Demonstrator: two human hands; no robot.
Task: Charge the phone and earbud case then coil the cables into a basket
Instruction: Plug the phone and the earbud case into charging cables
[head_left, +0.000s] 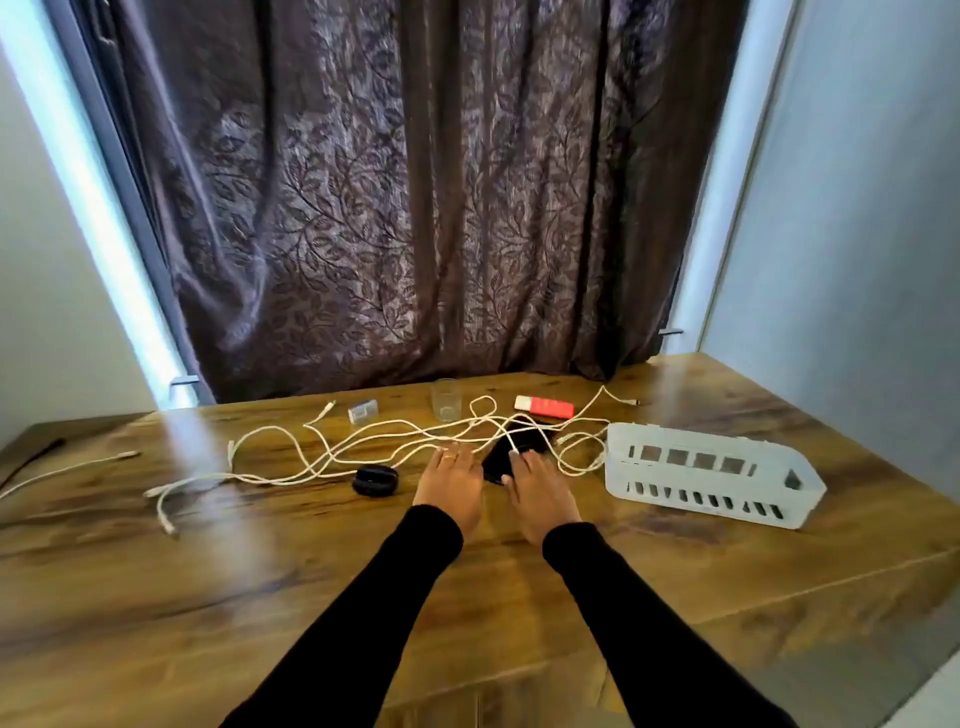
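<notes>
Right now both hands lie low over the table (519, 597), side by side, sleeves black. The phone (514, 449) is dark and lies just ahead of the right hand (540, 499), its long axis running from near-left to far-right; that hand's fingertips touch its near end, seemingly pinching a white plug there, though blur hides the grip. The left hand (449, 491) rests flat with straight fingers, its tips at the cables (322, 452), which sprawl leftward in a white tangle and cross over the phone. The earbud case (375, 480), black and round, sits just left of the left hand, so that hand is nearer it. The basket (711, 473) stands well to the right, beyond the right hand. I judge the phone's plug-in to be the step in hand, with the port at the near end.
</notes>
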